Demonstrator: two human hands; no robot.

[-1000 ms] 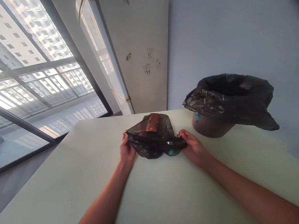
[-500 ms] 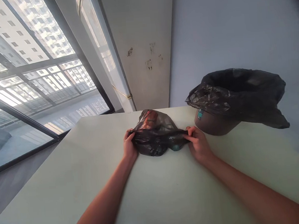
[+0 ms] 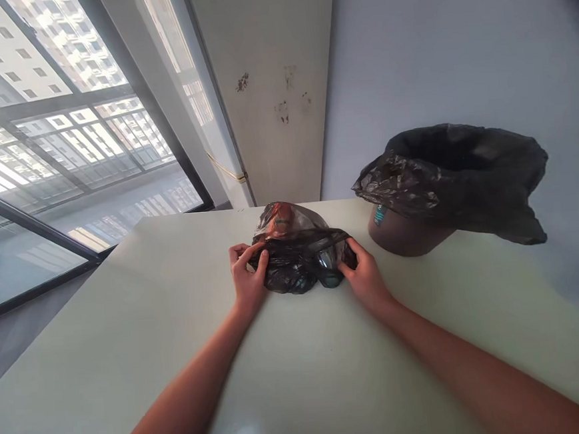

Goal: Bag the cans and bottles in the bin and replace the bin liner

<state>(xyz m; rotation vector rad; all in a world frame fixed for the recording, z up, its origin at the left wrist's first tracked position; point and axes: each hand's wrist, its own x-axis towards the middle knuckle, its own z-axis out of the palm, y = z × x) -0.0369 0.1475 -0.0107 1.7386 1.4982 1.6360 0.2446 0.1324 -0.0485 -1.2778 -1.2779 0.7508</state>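
Noted nearest: table [image 3: 331,367], pale, spreading beneath both forearms and a little past the hands. Found left hand [image 3: 248,280] with thumb and fingers clamped on left side of bag [image 3: 291,277]; found right hand [image 3: 367,274] clamped on its right end. Recorded hands as apart, with bag, black, thin and crumpled, on table between them. Seen through film beside right hand: glossy item [image 3: 326,259], kind unclear. Seen beyond left hand, at bag's far side: red item [image 3: 280,219]. Located beyond and right of right hand: bin [image 3: 411,237], upright on table, with black liner [image 3: 448,194] draped over rim. Observed past both hands: fridge [image 3: 274,144], stained. Located far left of left hand: window [image 3: 84,153], dark-framed.
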